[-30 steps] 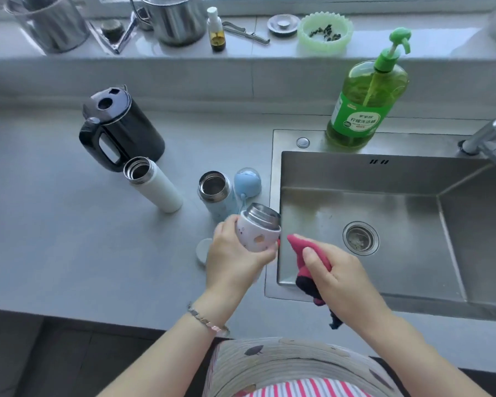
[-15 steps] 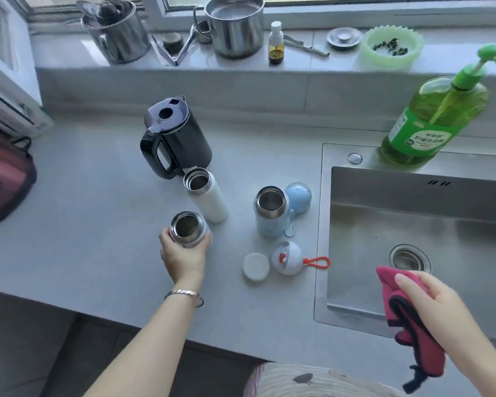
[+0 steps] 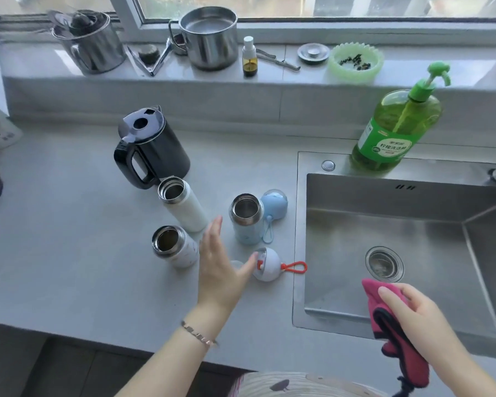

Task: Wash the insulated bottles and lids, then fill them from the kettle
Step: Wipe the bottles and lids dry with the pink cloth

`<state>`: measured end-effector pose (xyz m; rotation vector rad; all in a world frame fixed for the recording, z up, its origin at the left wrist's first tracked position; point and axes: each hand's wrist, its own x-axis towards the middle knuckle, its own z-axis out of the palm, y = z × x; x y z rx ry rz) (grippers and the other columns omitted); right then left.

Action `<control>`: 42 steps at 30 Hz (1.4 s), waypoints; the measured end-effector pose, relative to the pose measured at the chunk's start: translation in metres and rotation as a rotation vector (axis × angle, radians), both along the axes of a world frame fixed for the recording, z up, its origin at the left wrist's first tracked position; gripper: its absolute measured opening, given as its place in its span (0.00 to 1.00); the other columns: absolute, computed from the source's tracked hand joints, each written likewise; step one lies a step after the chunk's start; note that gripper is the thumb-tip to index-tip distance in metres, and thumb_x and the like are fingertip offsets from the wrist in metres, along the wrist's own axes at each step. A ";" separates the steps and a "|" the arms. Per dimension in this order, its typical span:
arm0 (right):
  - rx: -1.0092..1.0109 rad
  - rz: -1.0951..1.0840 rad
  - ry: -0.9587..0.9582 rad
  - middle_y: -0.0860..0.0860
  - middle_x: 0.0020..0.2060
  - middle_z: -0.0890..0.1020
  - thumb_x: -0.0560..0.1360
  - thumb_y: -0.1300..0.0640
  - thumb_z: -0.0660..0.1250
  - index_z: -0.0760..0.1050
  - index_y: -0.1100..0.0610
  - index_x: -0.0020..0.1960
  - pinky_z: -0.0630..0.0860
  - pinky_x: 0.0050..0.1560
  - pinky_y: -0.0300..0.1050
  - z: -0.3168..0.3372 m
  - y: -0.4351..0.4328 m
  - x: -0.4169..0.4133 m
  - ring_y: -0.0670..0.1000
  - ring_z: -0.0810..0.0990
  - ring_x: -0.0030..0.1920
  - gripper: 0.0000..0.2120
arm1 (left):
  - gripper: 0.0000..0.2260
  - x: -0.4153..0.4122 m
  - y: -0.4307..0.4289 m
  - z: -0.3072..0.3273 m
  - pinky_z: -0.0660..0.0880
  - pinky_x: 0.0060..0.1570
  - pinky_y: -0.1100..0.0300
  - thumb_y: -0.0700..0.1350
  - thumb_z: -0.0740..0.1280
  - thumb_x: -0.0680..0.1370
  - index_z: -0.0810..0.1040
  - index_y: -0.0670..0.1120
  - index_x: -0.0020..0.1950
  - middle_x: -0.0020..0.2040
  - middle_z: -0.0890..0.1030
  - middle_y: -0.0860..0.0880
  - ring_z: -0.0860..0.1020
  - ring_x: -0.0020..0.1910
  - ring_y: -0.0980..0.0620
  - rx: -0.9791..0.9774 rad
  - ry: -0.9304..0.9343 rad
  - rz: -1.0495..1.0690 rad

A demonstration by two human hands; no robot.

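Three open insulated bottles stand on the grey counter: a tall white bottle [image 3: 184, 204], a short white patterned bottle [image 3: 173, 246] and a pale blue bottle [image 3: 245, 219]. A blue lid [image 3: 275, 203] lies by the blue bottle. A round white lid [image 3: 268, 263] with a red loop lies near the sink's edge, and a flat white lid [image 3: 236, 265] shows partly behind my left hand. My left hand [image 3: 219, 265] hovers open over the counter between the bottles, its thumb near the round lid. Over the sink, my right hand [image 3: 410, 313] grips a pink cloth [image 3: 390, 319]. The black kettle [image 3: 151, 149] stands behind the bottles.
The steel sink [image 3: 341, 239] with its drain [image 3: 384, 263] lies to the right; a green soap bottle [image 3: 393, 130] stands at its back rim. The windowsill holds two steel pots [image 3: 209, 38], a small dropper bottle [image 3: 249, 57] and a green bowl [image 3: 355, 63].
My left hand carried the patterned bottle from the sink's edge to the counter, set it down by the tall white bottle, let go and opened. The right hand still holds the cloth.
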<state>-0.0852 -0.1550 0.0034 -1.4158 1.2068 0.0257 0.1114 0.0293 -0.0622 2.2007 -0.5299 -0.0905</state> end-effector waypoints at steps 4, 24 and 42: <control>0.005 -0.004 -0.051 0.59 0.32 0.76 0.77 0.60 0.62 0.76 0.57 0.50 0.75 0.25 0.48 0.001 -0.005 -0.005 0.55 0.75 0.23 0.05 | 0.44 0.040 -0.041 -0.003 0.58 0.69 0.61 0.44 0.78 0.65 0.56 0.44 0.74 0.72 0.64 0.47 0.62 0.72 0.50 -0.011 0.307 0.093; 0.011 -0.127 -0.157 0.58 0.32 0.78 0.77 0.56 0.62 0.74 0.55 0.50 0.74 0.26 0.48 -0.017 -0.058 -0.040 0.56 0.78 0.27 0.04 | 0.28 0.028 -0.158 0.116 0.71 0.43 0.57 0.56 0.75 0.60 0.70 0.55 0.57 0.49 0.68 0.51 0.72 0.46 0.49 0.736 -0.185 -0.628; 0.018 -0.130 -0.151 0.57 0.36 0.79 0.76 0.54 0.63 0.74 0.54 0.48 0.74 0.26 0.47 -0.029 -0.071 -0.050 0.58 0.76 0.30 0.05 | 0.27 -0.004 -0.201 0.089 0.73 0.41 0.61 0.59 0.75 0.63 0.76 0.48 0.55 0.50 0.77 0.49 0.74 0.38 0.50 1.534 -0.139 -0.967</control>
